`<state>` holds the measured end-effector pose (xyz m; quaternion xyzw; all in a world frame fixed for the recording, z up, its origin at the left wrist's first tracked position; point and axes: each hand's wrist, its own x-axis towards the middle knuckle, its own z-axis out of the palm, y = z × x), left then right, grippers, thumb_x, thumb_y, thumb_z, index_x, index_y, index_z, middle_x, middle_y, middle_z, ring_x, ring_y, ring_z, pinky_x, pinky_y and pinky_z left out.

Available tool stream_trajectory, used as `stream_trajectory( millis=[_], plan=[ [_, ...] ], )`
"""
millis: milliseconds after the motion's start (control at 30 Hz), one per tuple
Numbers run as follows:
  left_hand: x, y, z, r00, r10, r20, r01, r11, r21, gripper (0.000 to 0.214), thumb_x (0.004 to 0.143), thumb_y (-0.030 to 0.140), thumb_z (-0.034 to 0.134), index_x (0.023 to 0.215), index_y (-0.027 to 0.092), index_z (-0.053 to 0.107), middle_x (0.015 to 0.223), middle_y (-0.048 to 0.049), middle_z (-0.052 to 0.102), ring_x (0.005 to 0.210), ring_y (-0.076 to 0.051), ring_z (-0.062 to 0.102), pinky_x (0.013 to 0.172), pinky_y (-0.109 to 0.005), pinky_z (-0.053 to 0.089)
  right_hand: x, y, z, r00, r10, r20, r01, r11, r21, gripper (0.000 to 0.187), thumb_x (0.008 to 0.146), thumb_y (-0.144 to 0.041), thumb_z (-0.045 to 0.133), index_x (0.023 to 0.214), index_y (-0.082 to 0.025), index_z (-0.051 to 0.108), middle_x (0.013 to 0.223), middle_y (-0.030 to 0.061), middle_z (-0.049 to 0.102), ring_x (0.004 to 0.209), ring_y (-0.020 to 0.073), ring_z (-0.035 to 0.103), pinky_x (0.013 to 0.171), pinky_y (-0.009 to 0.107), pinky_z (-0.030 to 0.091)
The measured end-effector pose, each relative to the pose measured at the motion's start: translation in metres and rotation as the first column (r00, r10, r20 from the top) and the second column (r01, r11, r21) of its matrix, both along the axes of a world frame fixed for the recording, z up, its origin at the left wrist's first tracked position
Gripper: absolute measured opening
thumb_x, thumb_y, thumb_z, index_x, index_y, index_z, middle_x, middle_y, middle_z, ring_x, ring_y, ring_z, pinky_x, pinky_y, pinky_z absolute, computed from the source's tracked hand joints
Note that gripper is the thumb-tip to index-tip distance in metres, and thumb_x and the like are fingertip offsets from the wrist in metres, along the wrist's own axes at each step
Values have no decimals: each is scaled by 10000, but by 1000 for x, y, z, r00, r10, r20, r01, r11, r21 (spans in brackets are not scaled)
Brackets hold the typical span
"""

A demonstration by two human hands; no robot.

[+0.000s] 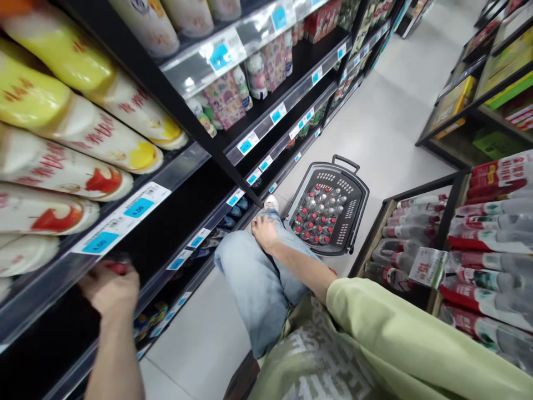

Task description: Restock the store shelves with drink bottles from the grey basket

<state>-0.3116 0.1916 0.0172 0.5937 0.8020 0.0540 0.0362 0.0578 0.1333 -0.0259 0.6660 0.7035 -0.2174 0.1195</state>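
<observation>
My left hand (111, 289) reaches into the dark shelf at the left, under the price strip. Its fingers are closed round a bottle (118, 267), of which only a red cap-like end shows, blurred; the rest is hidden by the hand and the shadow. My right hand (265, 229) lies on my bent knee, fingers stretched out and holding nothing. Beyond that knee, a dark shopping basket (348, 216) stands on the floor with its handle at the far end. Inside are several clear bottles (318, 219), many with red caps and some with pale ones.
Yellow-and-white drink bottles (95, 130) lie stacked on the shelf above my left hand. A shelf edge with price labels (120, 219) juts out there. On the right, a rack (452, 222) holds packs of red-labelled bottles (491, 258). Pale floor tiles (393, 111) run between the shelves.
</observation>
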Motion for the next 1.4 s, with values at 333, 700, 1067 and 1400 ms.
stream_trajectory(
  millis=[333,700,1067,1400],
  plan=[
    [103,-88,50,959,-167,229,102,957,271,328,884,431,651,1078,166,659,1193,-174,527,899,-309,622,874,-567,639,17,-8,-5,994,-46,-96,53,996,78,415,1114,-100,420,1442,-179,660,1529,220,596,1413,361,540,1087,693,555],
    [220,-102,89,741,-614,271,438,748,499,341,1056,471,574,1232,191,657,1262,-180,584,1116,-341,712,953,-502,640,29,-59,5,859,-26,-511,192,942,275,700,1030,-272,668,1681,-146,444,1663,204,558,1523,320,554,1279,457,468],
    [223,-101,53,739,-435,515,365,900,237,213,923,380,562,746,272,512,703,-13,589,688,-228,607,750,-359,509,32,-59,6,882,54,-468,72,966,247,600,792,-354,870,1352,-203,717,1275,125,784,1261,352,700,1120,454,523],
    [176,-72,45,659,-123,742,198,980,-13,151,754,307,604,626,237,565,612,11,544,672,-196,503,715,-330,379,-2,-58,10,874,341,-346,-308,940,148,718,769,-584,923,1278,-107,749,1111,169,831,1102,351,781,1089,409,522]
  ],
)
